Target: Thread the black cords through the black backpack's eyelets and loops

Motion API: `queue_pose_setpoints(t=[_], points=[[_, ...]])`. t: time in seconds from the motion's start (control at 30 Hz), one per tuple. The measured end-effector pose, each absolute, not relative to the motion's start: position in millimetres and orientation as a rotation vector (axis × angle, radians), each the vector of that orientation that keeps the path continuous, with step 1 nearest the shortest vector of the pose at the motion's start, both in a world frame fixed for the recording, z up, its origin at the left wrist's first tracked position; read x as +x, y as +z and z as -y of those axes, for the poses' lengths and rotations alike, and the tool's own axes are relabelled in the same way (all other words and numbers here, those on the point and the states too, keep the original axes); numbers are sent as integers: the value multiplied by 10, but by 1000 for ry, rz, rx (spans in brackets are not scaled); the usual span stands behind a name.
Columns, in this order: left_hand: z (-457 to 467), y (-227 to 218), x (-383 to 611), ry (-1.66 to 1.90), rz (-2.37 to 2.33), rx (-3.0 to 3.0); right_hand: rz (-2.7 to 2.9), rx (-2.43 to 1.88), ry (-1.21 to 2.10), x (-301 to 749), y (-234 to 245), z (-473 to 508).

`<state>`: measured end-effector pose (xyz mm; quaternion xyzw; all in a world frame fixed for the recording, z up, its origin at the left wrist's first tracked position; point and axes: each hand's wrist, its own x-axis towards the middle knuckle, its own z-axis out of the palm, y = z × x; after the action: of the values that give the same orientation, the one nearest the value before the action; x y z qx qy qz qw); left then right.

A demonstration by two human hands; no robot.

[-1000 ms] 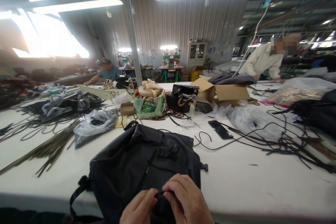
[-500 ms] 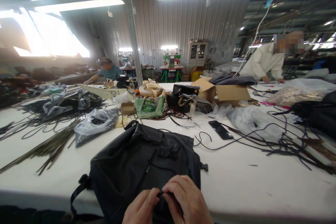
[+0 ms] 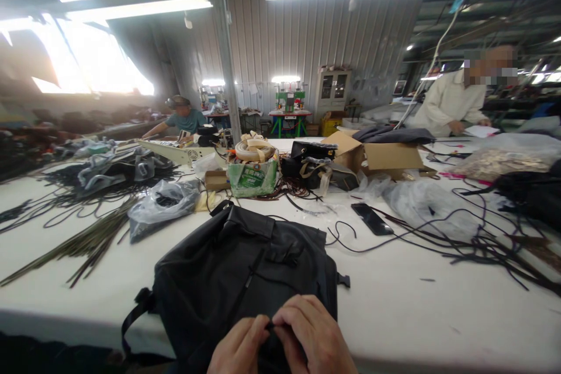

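Backpack (image 3: 205, 280) looks largely assembled, while left hand (image 3: 240, 345) and right hand (image 3: 313, 334) pinch a small dark piece (image 3: 270, 325), that detail apparently unfinished.

I see a black phone (image 3: 371, 219) on the white table (image 3: 394, 315), near long dark cords (image 3: 471, 258). A green box (image 3: 254, 180) has rolls of pale strap (image 3: 252, 152) on top. A clear bag (image 3: 151, 210) sits beside some thin strips (image 3: 90, 238). Dark cloth (image 3: 394, 135) lies on a cardboard box (image 3: 392, 156). Far back, a green machine (image 3: 290, 97) stands by the wall (image 3: 272, 29).

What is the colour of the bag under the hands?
The bag is black, best seen in the head view.
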<state>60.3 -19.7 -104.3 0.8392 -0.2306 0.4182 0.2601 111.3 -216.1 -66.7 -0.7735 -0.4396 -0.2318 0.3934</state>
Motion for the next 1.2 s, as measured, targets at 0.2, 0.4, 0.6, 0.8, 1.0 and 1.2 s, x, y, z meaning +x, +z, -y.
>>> queue_pose_setpoints(t=[0.2,0.4,0.6,0.8,1.0,1.2], points=[[200,-1034,604,1160,628,2300,1129,-1994,-622,1110,-645,2151],[195,-1070,605,1148,640,2287,1150,-2020,-635,1119,-669,2144],[213,-1020,597,1170,623,2312,1168,-2043,-683,1128,-678,2122],[250,-972,593,1119,633,2315,1204,-2099,-736,1132,-663,2097],[261,-1005,592,1073,635,2310,1217,-2133,-749,1152,-737,2083],[240,-972,536,1129,653,2482,1193,-2126,-730,1133,-769,2081]])
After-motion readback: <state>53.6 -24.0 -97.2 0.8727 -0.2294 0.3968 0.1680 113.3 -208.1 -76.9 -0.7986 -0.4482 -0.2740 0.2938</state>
